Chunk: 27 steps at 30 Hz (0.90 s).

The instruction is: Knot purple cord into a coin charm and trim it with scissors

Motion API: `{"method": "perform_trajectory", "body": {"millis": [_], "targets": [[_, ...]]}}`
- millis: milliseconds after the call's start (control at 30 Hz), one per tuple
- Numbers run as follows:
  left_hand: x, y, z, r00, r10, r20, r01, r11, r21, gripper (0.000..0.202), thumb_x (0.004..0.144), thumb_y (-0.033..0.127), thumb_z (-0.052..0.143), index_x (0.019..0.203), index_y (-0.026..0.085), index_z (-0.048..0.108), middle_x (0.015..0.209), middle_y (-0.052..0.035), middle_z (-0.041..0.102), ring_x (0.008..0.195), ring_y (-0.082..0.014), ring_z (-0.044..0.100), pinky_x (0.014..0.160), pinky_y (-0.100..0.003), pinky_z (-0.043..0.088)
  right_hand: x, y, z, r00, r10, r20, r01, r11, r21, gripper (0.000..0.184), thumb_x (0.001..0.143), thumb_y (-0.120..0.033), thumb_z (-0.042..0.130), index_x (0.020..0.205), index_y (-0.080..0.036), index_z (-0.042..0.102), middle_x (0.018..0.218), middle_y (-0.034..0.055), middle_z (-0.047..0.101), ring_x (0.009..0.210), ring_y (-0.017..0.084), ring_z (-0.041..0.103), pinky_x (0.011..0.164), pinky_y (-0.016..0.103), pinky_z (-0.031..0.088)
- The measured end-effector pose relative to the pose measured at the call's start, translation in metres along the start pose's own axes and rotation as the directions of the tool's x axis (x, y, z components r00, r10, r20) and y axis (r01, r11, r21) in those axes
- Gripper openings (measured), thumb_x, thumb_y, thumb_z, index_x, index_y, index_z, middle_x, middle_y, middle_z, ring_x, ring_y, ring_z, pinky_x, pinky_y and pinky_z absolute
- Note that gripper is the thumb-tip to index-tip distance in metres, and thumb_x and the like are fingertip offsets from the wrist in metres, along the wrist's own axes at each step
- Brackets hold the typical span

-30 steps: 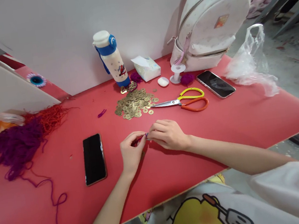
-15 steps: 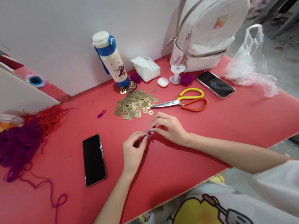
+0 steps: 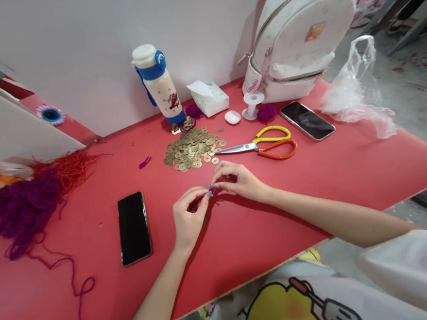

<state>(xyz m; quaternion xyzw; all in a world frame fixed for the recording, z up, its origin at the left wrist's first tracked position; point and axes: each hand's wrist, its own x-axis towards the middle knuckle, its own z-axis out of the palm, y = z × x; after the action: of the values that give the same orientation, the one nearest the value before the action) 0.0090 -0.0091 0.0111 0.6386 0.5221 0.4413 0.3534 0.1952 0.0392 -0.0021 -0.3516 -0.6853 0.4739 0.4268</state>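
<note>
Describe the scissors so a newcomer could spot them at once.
On the red tabletop, find the heap of gold-coloured discs. The scissors lie to its right, blades pointing towards it. One yellow and one orange handle loop set them apart from the phone to their right.

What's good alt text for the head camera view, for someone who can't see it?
A person's left hand and right hand pinch purple yarn over a red tabletop. Beyond them lie a pile of holed, brass-coloured coins and scissors with one yellow and one orange handle; a dark-screened smartphone lies left of the hands.
</note>
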Motion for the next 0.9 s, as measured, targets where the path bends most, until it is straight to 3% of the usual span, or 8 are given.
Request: {"method": "perform_trajectory", "body": {"millis": [167,400,733,800,900], "targets": [[0.0003,-0.0019,-0.0003,1.000,0.003,0.003,-0.003,1.000,-0.002,0.011,0.084,0.017,0.063,0.081,0.017,0.073,0.088,-0.0053,0.074,0.080,-0.0158,0.069,0.073,-0.024,0.055,-0.0003,-0.0021,0.0008,0.999,0.037,0.007,-0.037,0.997,0.064,0.009,0.082,-0.028,0.074,0.082,-0.020,0.075,0.081,0.0016,0.056,0.071,0.014,0.049,0.061,0.026,0.040],[0.0013,-0.0019,-0.0012,1.000,0.023,0.020,-0.023,1.000,-0.008,0.011,0.084,0.018,0.064,0.079,0.018,0.073,0.083,-0.0046,0.074,0.076,-0.0161,0.069,0.071,-0.025,0.056,-0.0013,-0.0045,0.0010,0.995,0.095,0.036,-0.098,0.990,0.102,0.008,0.077,-0.027,0.078,0.077,-0.019,0.075,0.081,0.0010,0.055,0.069,0.012,0.052,0.061,0.025,0.043],[0.0026,-0.0016,0.0001,0.999,-0.029,0.028,0.031,0.998,-0.053,0.009,0.081,0.017,0.066,0.082,0.018,0.075,0.089,-0.0049,0.075,0.082,-0.0172,0.071,0.077,-0.026,0.058,0.0000,-0.0032,0.0026,0.984,0.169,0.055,-0.177,0.966,0.191,0.022,0.084,-0.038,0.068,0.078,-0.017,0.065,0.079,0.0007,0.057,0.061,0.009,0.052,0.056,0.024,0.043],[0.0018,-0.0035,-0.0001,0.998,-0.070,0.005,0.070,0.996,-0.060,0.009,0.082,0.019,0.066,0.083,0.019,0.075,0.090,-0.0046,0.075,0.080,-0.0165,0.070,0.073,-0.025,0.059,-0.0005,-0.0030,0.0037,0.985,0.169,0.039,-0.173,0.969,0.179,0.022,0.086,-0.039,0.065,0.080,-0.017,0.063,0.081,0.0006,0.056,0.062,0.009,0.053,0.058,0.024,0.045],[0.0003,-0.0049,0.0001,0.985,-0.166,-0.040,0.161,0.981,-0.104,0.011,0.082,0.025,0.068,0.085,0.019,0.076,0.093,-0.0050,0.074,0.068,-0.0139,0.067,0.053,-0.021,0.056,-0.0013,-0.0023,0.0047,0.984,0.177,-0.012,-0.172,0.969,0.180,0.023,0.088,-0.040,0.062,0.084,-0.017,0.059,0.084,0.0002,0.052,0.064,0.009,0.054,0.061,0.024,0.046]]}}
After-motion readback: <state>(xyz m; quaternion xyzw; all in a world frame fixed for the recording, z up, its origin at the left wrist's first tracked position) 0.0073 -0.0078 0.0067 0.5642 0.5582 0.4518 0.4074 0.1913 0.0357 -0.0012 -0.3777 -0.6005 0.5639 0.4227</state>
